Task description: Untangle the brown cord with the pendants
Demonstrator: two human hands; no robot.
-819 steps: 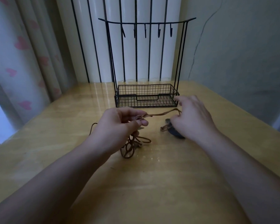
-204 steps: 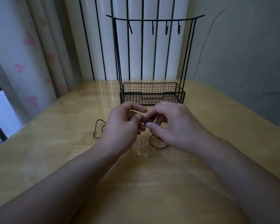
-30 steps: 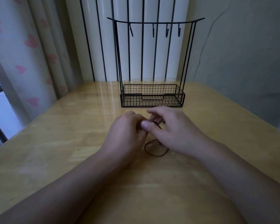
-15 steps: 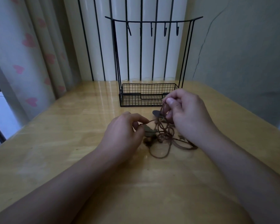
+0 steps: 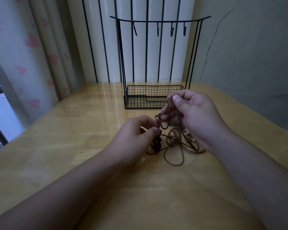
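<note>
Right hand (image 5: 194,113): fingers pinch the brown cord (image 5: 174,143), lifted slightly higher than half a second ago
Left hand (image 5: 135,135): fingers still pinch the tangle, mid-table

The cord (image 5: 174,147) is brown, its pendants (image 5: 156,145) dark brown with a few pale beads (image 5: 187,133). The table (image 5: 73,130) is glossy yellow wood. The wire rack (image 5: 150,97) at the far side is black. The curtain (image 5: 23,55) on the left is cream with pink hearts; the right wall (image 5: 248,55) is pale grey-green
</note>
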